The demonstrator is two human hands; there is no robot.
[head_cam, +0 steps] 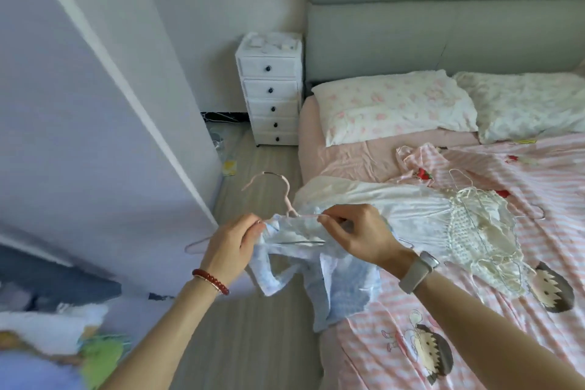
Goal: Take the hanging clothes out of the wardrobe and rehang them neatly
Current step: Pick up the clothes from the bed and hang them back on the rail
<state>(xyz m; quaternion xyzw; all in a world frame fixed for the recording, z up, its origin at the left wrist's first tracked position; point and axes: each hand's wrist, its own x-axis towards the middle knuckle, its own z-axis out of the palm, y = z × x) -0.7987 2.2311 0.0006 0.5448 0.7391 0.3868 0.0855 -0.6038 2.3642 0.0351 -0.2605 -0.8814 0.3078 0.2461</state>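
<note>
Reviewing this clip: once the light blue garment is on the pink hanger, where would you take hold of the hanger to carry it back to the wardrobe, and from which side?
Probably the bare neck just below the hook of the pink hanger, reached from above. The hook rises clear of the light blue garment, while both shoulders are taken: left hand and right hand pinch fabric there.

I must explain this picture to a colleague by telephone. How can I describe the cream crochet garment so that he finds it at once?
Start at the bed with the pink striped cover. The cream crochet garment lies on it, right of the person's right hand, upon a white garment. Only it has open, net-like knitting.
</note>
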